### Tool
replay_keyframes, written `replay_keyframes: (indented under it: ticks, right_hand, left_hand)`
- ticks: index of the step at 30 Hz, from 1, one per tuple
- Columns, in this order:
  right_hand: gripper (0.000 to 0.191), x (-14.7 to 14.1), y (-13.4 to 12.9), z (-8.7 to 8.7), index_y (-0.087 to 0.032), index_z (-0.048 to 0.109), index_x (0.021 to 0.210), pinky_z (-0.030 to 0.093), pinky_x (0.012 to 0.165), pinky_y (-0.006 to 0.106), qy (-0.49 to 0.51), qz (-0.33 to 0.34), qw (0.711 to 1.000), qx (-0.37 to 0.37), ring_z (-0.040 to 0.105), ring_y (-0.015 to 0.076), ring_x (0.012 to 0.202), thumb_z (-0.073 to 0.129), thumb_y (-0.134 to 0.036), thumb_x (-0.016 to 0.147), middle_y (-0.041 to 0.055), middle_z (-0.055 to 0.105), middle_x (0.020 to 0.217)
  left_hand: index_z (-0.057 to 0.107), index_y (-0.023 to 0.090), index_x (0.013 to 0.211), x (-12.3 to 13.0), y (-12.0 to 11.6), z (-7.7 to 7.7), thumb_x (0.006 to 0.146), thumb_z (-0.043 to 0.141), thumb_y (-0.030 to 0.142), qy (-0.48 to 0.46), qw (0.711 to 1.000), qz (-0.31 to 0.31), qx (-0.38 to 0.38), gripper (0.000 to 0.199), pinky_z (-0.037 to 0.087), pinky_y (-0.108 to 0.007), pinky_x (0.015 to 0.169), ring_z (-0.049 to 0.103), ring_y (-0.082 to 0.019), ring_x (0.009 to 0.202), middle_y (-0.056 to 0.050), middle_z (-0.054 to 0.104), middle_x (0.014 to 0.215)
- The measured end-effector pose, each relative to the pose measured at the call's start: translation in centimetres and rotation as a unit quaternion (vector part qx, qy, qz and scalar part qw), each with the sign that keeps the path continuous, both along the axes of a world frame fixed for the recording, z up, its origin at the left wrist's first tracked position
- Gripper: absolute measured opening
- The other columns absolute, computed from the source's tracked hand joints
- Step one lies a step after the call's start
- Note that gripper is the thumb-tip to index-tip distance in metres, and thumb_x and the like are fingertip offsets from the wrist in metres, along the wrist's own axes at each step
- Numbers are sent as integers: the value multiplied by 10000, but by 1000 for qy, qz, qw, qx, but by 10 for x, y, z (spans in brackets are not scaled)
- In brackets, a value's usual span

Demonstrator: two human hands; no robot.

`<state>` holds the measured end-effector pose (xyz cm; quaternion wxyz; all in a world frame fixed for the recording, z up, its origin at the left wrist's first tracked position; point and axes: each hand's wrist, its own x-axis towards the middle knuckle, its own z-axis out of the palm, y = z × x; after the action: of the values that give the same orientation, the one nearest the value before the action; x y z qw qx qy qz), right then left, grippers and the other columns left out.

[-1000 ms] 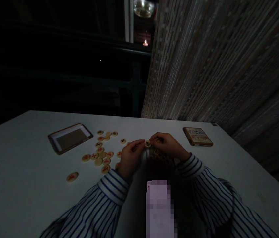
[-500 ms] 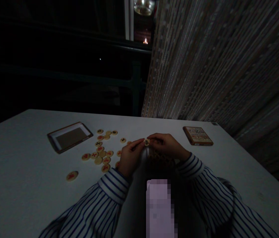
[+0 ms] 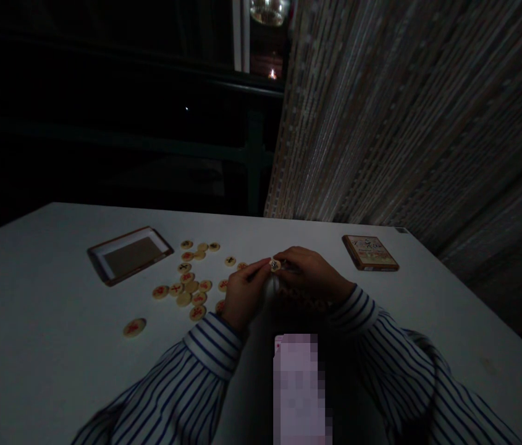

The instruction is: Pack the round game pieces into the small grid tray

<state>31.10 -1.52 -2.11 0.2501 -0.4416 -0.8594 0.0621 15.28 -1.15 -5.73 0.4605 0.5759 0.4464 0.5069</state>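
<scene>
Between the fingertips of both hands is a small round game piece [image 3: 274, 265] with a dark character on its face. My left hand [image 3: 246, 290] pinches it from the left, and my right hand [image 3: 312, 275] grips its right side. Several round pieces with red or dark characters, and some with plain faces, lie scattered left of my hands, among them a red-marked piece [image 3: 134, 327] lying apart. More pieces [image 3: 304, 299] sit in the shadow under my right hand, hard to make out.
An open shallow box tray [image 3: 131, 254] lies at the left of the white table [image 3: 47, 296]. A decorated box [image 3: 370, 253] rests at the right. A lit phone [image 3: 300, 389] is at the near middle. A string curtain [image 3: 357, 111] hangs behind the table.
The held piece has tilted slightly between my fingertips, and my right hand has shifted a little to the left. The scattered pieces stay where they were.
</scene>
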Motion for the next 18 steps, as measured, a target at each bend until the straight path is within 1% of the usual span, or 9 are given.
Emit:
replay_keyframes:
  ticks: [4, 8, 11, 14, 18]
  right_hand:
    - [271, 0, 0, -1, -166, 566, 1040, 412, 791, 301, -15, 7, 1000, 14, 539, 165, 883, 509, -280, 801, 75, 613, 955]
    - [262, 1, 0, 0, -171, 583, 1020, 413, 788, 301, -34, -7, 999, 12, 547, 172, 891, 491, -300, 811, 77, 618, 963]
    - [288, 3, 0, 2, -154, 588, 1021, 414, 763, 304, -59, -28, 998, 7, 563, 181, 860, 496, -321, 804, 84, 631, 940]
    - [287, 7, 2, 1, -161, 597, 1011, 407, 741, 305, -87, -47, 995, -1, 578, 191, 844, 504, -323, 793, 81, 643, 935]
    - [264, 11, 6, -3, -173, 609, 987, 388, 711, 297, -133, -52, 989, -23, 595, 199, 822, 489, -314, 798, 77, 660, 910]
  left_hand:
    - [672, 191, 868, 0, 0, 0, 726, 557, 283, 5, 1000, -4, 2, 204, 457, -288, 849, 609, -172, 891, -32, 685, 925]
    - [669, 202, 875, 1, 2, -5, 728, 557, 289, 12, 1000, -2, 4, 204, 458, -281, 840, 609, -170, 887, -29, 685, 921]
    - [659, 181, 918, 1, 5, -12, 726, 561, 304, 29, 999, 9, 10, 248, 457, -296, 839, 604, -177, 898, -47, 681, 935]
    - [642, 167, 968, 0, 8, -21, 732, 552, 324, 49, 998, 14, 36, 297, 459, -321, 829, 602, -185, 896, -61, 675, 944]
    - [635, 169, 983, -1, 11, -30, 749, 526, 337, 76, 995, 13, 59, 308, 455, -340, 833, 598, -189, 902, -67, 668, 954]
